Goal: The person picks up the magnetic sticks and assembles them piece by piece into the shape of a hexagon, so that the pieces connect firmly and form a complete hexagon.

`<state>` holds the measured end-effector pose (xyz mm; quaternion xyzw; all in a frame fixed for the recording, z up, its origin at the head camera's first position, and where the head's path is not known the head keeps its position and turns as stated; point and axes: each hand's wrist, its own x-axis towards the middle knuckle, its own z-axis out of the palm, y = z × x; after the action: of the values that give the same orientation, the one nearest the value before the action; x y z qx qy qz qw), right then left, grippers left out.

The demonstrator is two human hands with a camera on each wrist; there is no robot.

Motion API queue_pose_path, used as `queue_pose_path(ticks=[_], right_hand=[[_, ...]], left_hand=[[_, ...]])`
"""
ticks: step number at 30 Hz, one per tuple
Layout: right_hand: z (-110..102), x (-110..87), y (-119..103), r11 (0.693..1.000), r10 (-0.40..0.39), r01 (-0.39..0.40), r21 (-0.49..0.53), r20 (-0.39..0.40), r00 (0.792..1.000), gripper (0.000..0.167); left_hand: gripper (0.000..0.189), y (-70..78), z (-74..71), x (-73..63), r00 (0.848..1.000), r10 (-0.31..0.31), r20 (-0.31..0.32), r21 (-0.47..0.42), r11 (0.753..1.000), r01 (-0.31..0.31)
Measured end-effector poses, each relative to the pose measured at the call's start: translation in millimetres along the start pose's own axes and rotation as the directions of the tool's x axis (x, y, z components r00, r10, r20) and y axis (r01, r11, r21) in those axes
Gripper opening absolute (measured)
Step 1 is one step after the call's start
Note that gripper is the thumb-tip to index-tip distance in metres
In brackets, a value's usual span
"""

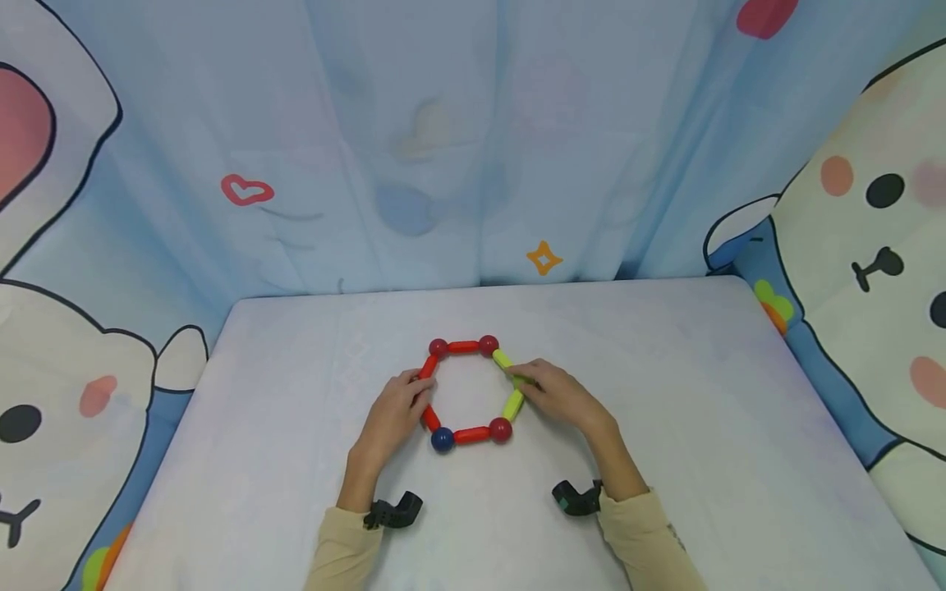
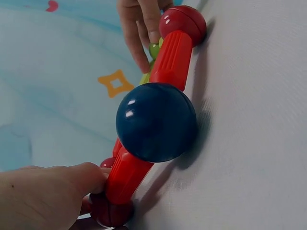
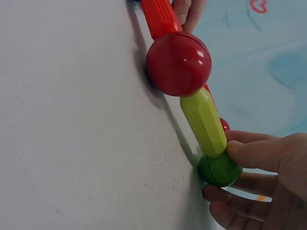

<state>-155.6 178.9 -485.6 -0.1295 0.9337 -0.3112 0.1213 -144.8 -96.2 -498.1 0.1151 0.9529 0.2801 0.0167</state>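
Observation:
A six-sided ring of magnetic rods and balls lies on the table. Its left and near sides have red rods (image 1: 471,435), and two yellow-green rods (image 1: 513,405) form the right side. A blue ball (image 2: 156,122) sits at the near left corner, a red ball (image 3: 178,63) at the near right. My left hand (image 1: 395,408) holds the ring's left corner, thumb by a red rod and a dark red ball (image 2: 111,211). At the right corner my right hand (image 1: 557,394) grips a green ball (image 3: 219,169) between thumb and fingers.
The ring lies around the middle of the white-covered table (image 1: 296,353). Behind the table's far edge hangs a blue curtain (image 1: 458,123) with cartoon prints. A black wrist camera (image 1: 395,510) sticks out inward from the left wrist, another camera (image 1: 576,497) from the right.

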Motion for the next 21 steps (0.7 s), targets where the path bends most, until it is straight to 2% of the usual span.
queue_pose_path(ticks=[5,12,21], right_hand=[[0.3,2.1,-4.1,1.0,0.013,-0.013,-0.014,-0.024,1.0,0.035],[0.8,4.4,-6.4,0.998,0.043,-0.045,-0.043,-0.035,0.998,0.036],[1.5,11.1,-5.3,0.996,0.041,-0.044,-0.078,-0.033,0.999,0.036]], left_hand=[[0.034,-0.3,-2.1,4.4,1.0,0.0,-0.013,-0.003,1.0,0.0],[0.049,-2.3,-6.3,11.5,0.999,-0.038,0.029,-0.029,0.999,0.039],[0.049,-3.4,-7.4,16.0,0.998,-0.041,0.048,-0.055,0.998,0.044]])
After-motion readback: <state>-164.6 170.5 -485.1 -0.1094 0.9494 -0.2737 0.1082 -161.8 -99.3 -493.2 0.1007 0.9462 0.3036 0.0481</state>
